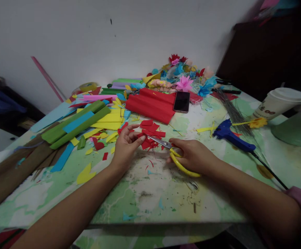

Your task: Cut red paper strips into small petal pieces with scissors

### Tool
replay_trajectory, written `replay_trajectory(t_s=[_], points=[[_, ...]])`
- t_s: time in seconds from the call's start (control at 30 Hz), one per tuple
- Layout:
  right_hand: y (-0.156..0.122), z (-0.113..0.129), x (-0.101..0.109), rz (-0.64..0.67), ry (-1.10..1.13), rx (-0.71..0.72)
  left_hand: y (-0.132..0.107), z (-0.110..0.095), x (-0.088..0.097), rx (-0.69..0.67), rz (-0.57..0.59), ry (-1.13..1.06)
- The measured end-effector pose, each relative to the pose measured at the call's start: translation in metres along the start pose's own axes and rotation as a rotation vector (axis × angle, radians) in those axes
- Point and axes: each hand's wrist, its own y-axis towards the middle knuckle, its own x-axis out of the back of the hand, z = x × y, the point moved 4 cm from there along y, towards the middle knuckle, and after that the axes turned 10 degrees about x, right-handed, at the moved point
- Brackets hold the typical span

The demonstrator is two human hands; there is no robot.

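My left hand (126, 145) pinches a small red paper piece (147, 142) above the green patterned table (145, 193). My right hand (192, 155) grips yellow-handled scissors (171, 152), whose steel blades point left into that red piece. More red paper scraps (152, 128) lie just behind the hands, and a few tiny red slivers lie on the table below the blades.
A folded red crepe sheet (153, 103) and a black phone (182, 101) lie behind the scraps. Green, yellow and blue paper strips (78, 124) lie at left. Paper flowers (184, 83) are piled at the back. A blue glue gun (230, 136), thin wires and a lidded paper cup (280, 102) are at right.
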Motion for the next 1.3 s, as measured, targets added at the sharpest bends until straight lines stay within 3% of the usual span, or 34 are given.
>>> replay_trajectory(t_s=[0.27, 0.53, 1.3], points=[[0.0001, 0.0003, 0.0013, 0.014, -0.061, -0.004, 0.002, 0.0, 0.0006, -0.005, 0.005, -0.008], [-0.001, 0.0013, 0.0035, 0.024, -0.158, 0.025, 0.0016, 0.0041, -0.0031, 0.056, 0.127, 0.104], [-0.0011, -0.0017, 0.0007, -0.004, -0.07, -0.013, 0.0042, 0.0001, 0.0005, 0.031, 0.065, 0.028]])
